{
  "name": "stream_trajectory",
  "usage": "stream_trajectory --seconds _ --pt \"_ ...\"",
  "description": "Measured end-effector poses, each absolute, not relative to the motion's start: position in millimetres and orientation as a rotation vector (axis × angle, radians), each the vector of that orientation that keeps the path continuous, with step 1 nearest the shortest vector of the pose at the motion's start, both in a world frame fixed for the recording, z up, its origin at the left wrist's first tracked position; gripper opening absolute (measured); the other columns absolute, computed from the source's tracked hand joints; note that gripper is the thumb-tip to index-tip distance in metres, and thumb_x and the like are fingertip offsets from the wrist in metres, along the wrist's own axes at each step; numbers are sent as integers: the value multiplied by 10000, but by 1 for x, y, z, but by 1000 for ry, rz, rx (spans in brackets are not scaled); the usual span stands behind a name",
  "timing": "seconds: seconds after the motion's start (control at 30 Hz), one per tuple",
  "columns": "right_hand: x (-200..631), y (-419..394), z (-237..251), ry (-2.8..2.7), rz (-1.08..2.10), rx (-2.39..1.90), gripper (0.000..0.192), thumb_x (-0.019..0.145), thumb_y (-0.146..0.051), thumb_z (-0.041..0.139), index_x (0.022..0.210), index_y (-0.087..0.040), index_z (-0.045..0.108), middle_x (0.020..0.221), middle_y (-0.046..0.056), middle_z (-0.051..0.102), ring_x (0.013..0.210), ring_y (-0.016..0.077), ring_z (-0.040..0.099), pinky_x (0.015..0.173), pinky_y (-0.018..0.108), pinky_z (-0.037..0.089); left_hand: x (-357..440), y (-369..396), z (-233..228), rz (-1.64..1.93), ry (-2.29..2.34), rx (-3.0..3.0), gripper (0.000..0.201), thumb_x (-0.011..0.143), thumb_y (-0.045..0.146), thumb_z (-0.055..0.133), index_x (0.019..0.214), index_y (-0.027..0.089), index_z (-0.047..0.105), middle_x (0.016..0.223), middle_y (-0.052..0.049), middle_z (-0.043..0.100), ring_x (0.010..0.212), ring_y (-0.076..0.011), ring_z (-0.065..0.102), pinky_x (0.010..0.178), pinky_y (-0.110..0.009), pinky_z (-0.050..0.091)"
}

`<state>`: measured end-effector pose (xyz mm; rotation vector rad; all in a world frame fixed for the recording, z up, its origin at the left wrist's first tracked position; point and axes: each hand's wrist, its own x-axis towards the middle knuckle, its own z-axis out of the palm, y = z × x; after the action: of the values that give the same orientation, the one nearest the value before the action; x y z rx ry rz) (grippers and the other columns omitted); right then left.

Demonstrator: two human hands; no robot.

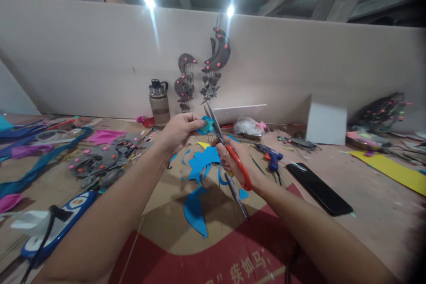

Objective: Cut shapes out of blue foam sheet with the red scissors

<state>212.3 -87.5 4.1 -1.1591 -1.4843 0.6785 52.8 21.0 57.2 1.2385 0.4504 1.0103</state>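
My left hand pinches a small blue cutout by its near edge, thumb and fingertips closed on it, held up in the air above the cardboard sheet. My right hand grips the scissors through their red handles, blades parted and pointing up and away — the blade tips stand right beside the cutout, touching or nearly so; I cannot tell which.

Judgement on the cutout: thin craft sheet, very light, soft enough to bend under the blades, not fragile but easy to crease or tear at narrow points. It looks best held close to the cutting line, on the side away from the blades, with a flat pinch and no squeeze. A hold too far back would likely let it flop.

Blue scraps lie on the cardboard below both hands, one larger curved piece nearer to me. A glue gun and a black phone lie to the right, well apart from the hands. A water bottle stands by the wall.
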Motion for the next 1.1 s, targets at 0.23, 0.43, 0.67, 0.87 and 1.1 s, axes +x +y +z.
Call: stream_trajectory --seconds 0.23,0.43,0.67,0.87,1.1 --pt "213 -89 7 -1526 739 -1184 381 938 -595 582 960 -215 557 659 -56 388 534 112 351 497 241 345 50 21 60 968 473 1281 358 482 252 945 601 135 629 583 -10 645 538 -99 568 567 -225 464" --pt "213 -87 5 -1508 720 -1186 378 922 -597 597 892 -225 531 657 -50 392 535 115 352 489 243 339 53 22 57 982 477 1287 381 487 294 946 590 145 611 598 -9 644 556 -102 563 603 -244 477" --pt "213 -88 3 -1524 733 -1186 368 928 -584 602 911 -222 539 662 -55 386 531 107 337 485 241 317 46 26 61 963 487 1372 348 513 303 925 582 145 623 573 -2 614 541 -89 530 566 -222 425" --pt "214 -90 5 -1601 749 -1234 346 944 -559 592 910 -219 540 661 -53 392 521 104 346 474 238 286 33 35 63 913 569 1507 261 583 278 867 610 147 642 597 -9 597 550 -92 508 532 -219 362" --pt "216 -91 10 -1735 729 -1316 397 937 -590 581 830 -221 484 665 -49 394 542 106 379 488 238 293 16 41 67 804 644 1652 233 617 281 846 617 160 647 557 13 532 510 -76 415 487 -226 257"
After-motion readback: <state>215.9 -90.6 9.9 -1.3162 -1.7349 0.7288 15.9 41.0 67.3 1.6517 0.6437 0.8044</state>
